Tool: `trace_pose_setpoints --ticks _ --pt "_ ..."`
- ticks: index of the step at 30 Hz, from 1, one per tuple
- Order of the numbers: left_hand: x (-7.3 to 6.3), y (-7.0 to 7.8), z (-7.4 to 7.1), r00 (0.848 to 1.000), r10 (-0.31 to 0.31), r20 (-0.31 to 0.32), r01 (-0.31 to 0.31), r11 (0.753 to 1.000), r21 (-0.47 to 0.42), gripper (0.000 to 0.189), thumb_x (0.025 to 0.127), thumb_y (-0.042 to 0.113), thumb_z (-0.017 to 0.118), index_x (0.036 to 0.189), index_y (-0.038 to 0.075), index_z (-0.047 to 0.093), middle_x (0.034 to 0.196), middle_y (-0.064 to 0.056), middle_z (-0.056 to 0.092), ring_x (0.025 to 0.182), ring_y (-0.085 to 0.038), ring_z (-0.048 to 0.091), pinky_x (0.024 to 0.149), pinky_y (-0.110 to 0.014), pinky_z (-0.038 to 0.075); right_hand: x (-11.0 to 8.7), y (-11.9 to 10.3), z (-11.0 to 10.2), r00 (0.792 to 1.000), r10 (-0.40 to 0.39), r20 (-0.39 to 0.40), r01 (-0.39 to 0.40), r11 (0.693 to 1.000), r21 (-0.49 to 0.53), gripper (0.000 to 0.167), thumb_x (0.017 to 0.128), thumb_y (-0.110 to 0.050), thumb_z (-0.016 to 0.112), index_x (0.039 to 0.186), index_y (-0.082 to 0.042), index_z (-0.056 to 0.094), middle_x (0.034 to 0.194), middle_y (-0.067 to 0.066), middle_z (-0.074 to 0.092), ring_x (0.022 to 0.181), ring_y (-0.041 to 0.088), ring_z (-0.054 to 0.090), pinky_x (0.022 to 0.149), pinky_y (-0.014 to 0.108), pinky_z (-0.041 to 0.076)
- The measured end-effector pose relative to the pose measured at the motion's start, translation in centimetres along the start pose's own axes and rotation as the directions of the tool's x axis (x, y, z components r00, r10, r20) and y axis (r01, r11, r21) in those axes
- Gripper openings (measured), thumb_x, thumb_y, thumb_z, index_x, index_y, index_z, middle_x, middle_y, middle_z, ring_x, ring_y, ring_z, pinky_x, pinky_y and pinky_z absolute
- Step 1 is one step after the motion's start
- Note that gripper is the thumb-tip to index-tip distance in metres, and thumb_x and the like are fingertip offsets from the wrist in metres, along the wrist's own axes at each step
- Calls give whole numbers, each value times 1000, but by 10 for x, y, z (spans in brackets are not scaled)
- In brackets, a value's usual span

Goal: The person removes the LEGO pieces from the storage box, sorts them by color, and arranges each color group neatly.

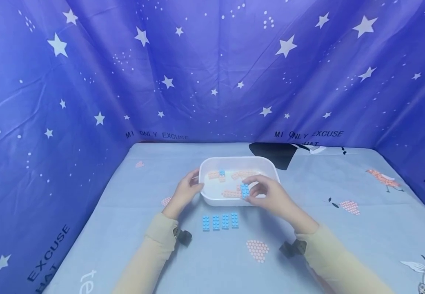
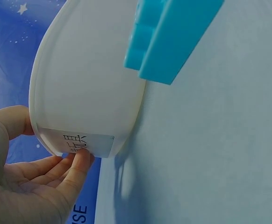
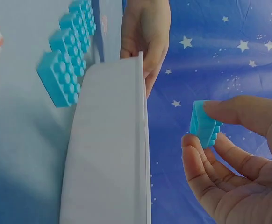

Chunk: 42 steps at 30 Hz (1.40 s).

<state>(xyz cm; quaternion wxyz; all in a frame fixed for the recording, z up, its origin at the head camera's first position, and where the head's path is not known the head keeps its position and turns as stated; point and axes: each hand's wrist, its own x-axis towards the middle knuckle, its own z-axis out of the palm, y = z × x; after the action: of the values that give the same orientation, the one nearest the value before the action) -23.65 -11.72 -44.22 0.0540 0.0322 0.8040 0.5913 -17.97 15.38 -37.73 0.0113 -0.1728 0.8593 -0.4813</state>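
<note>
My left hand (image 1: 183, 192) holds the left end of a white plastic bin (image 1: 216, 200), thumb at the rim and fingers against the labelled end wall (image 2: 98, 143). Between thumb and fingertips, my right hand (image 1: 272, 197) pinches a light blue toy building brick (image 3: 202, 122) over the bin's front right part. Its studs face the fingers in the right wrist view. Inside the bin lie pale orange bricks (image 1: 230, 193) and a small blue piece (image 1: 221, 172). Several matching blue bricks (image 1: 225, 221) stand in a row on the cloth in front of the bin.
A pale blue printed cloth (image 1: 124, 245) covers the table, with printed hearts and birds. Blue star-patterned curtains (image 1: 212, 61) enclose the back and both sides. Dark wrist cameras (image 1: 184, 237) sit at both sleeve cuffs, low over the cloth.
</note>
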Motion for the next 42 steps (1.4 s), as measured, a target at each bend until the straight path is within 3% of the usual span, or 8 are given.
trace_pose_setpoints --ticks 5,14,21,28,42 --pt "1 1 0 1000 1 -2 -1 1000 8 60 93 13 60 149 11 37 151 -14 42 134 -35 47 108 -48 44 -19 1 -1 1000 21 23 -20 1000 -17 39 77 -1 77 114 -7 66 86 6 67 81 15 65 75 27 58" --pt "2 1 -1 1000 -8 8 8 1000 -10 60 93 11 59 149 10 36 151 -14 41 134 -35 46 109 -46 44 -34 9 7 1000 22 15 -21 996 -85 42 75 -5 80 115 -7 68 98 3 68 85 14 65 82 27 59" --pt "2 2 -2 1000 -6 6 7 1000 -15 60 93 12 60 148 9 37 150 -15 42 133 -34 47 109 -46 44 -38 17 15 997 66 48 -62 994 -85 41 75 -7 80 114 -4 68 94 2 68 85 15 65 85 32 59" --pt "3 1 -1 1000 -11 10 11 1000 -26 60 94 12 59 149 9 36 150 -15 42 133 -34 47 109 -45 43 -36 31 26 992 106 72 -97 989 -109 41 74 -6 80 113 -3 67 95 4 69 85 16 65 79 28 58" --pt "3 -1 -1 1000 -8 12 8 999 -40 60 93 13 60 148 10 37 150 -15 43 134 -35 46 109 -46 44 -33 43 38 978 200 59 -190 971 -145 41 73 -7 80 112 -6 68 94 3 67 85 15 62 79 31 56"
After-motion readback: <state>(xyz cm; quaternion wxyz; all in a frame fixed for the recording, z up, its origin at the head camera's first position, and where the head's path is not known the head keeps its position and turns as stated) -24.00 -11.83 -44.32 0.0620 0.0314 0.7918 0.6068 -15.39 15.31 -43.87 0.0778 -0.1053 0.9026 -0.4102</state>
